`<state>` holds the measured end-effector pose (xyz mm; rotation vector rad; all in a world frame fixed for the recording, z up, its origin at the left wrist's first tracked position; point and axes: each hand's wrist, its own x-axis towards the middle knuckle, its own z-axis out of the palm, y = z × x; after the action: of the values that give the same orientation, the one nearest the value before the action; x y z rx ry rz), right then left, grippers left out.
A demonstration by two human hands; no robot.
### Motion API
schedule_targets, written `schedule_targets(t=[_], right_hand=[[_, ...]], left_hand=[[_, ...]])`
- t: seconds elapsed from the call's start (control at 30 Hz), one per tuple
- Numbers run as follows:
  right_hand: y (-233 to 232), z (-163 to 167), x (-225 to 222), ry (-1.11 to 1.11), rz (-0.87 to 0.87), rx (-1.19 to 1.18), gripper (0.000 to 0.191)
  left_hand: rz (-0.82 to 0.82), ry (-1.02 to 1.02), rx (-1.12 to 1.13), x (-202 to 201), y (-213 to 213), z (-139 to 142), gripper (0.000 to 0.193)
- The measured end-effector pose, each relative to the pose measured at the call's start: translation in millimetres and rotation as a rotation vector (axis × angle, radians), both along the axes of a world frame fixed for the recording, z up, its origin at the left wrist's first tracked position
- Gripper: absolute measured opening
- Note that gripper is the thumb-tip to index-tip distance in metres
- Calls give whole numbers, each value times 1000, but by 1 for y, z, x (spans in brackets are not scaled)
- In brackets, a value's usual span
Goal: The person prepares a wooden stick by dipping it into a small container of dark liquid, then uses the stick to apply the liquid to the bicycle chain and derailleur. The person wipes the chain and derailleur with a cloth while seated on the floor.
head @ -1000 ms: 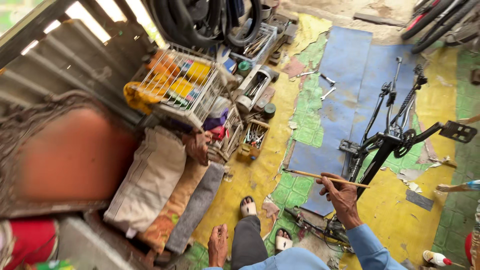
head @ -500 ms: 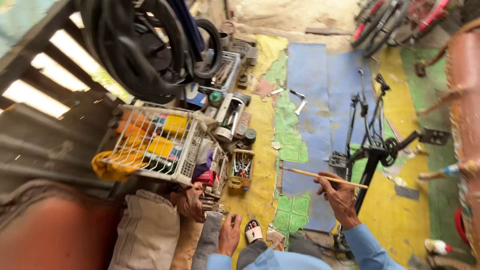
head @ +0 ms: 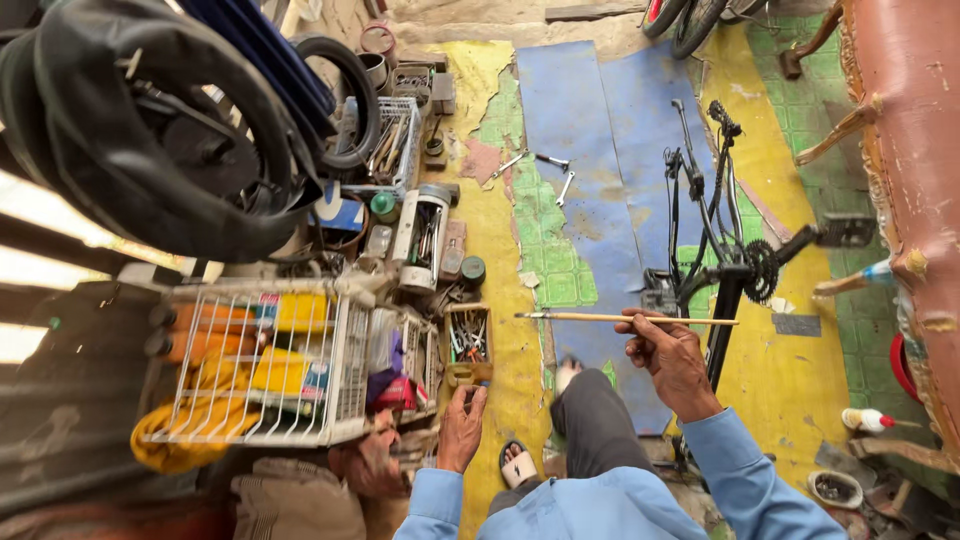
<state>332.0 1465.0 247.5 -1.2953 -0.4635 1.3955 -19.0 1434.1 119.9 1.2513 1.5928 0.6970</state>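
On a painted workshop floor (head: 790,370) of yellow, green and blue, a person in light-blue sleeves sits with one grey-trousered leg stretched forward, a sandalled foot (head: 518,463) showing below. The right hand (head: 672,355) is closed around a long thin stick (head: 625,318), gripping it near its right end; the stick lies level, its free length running out to the left over the blue mat (head: 590,150). Just beyond the right hand stands an upturned bicycle frame (head: 715,250), its chainring (head: 762,270) and pedal (head: 845,231) off to the right. The left hand (head: 461,428) is half curled with nothing in it, fingers loosely bent, hovering just below a small tray of tools (head: 468,343) and well apart from the stick. Left of that hand sits a white wire basket (head: 290,365) stuffed with yellow and orange packets. Black tyres (head: 160,150) hang over the upper left. Several spanners (head: 545,170) lie loose on the floor farther out, and a white tube holding tools (head: 420,238) rests beside a second wire basket (head: 395,140).
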Motion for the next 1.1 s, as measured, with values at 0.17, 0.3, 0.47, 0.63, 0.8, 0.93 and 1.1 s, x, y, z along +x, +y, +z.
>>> schedule_targets(t=[0.17,0.3,0.47,0.63,0.8,0.93,1.1], right_hand=[[96,-31,31,26,-18,-44,22],[197,-50,72,-30,-9,-60,23],[335,-48,129,-190,41,-55,28],[427,-43,173,-212,67,17,25],[505,-36,192,-232,52,11,25],[581,-21,187,-439,105,-14,25],[728,-3,150,-588,234,250,24]], left_hand=[[34,25,-8,18,91,-20,46],[52,23,-48,47,188,-33,48],[20,132,67,102,321,-21,48],[93,79,16,145,413,0,47],[121,101,22,167,508,-13,46],[56,263,152,168,616,-26,44],[179,155,308,173,803,-8,42]])
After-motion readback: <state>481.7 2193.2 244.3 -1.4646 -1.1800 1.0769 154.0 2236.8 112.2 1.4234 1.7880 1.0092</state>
